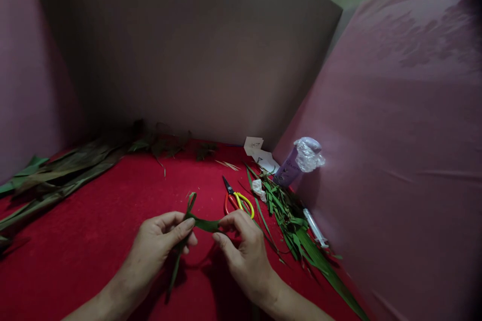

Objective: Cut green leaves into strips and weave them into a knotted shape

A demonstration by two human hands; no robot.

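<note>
A green leaf strip (206,224) stretches between my two hands above the red cloth. My left hand (161,235) pinches it between thumb and fingers where it bends; a small loop stands up above the thumb and a narrow tail hangs below. On the other side, my right hand (244,246) has its thumb and fingers closed at the strip's right end. Just beyond the right hand lie scissors (237,200) with one red and one yellow handle, their dark blades pointing away from me.
Cut green leaves (286,220) lie in a heap at right, beside a syringe (315,228), crumpled white tissue (258,189) and a purple container (291,165) topped with clear plastic. Behind are paper cards (263,158) and thin sticks (228,165). Long dried leaves (71,175) spread at left on the red cloth (94,241).
</note>
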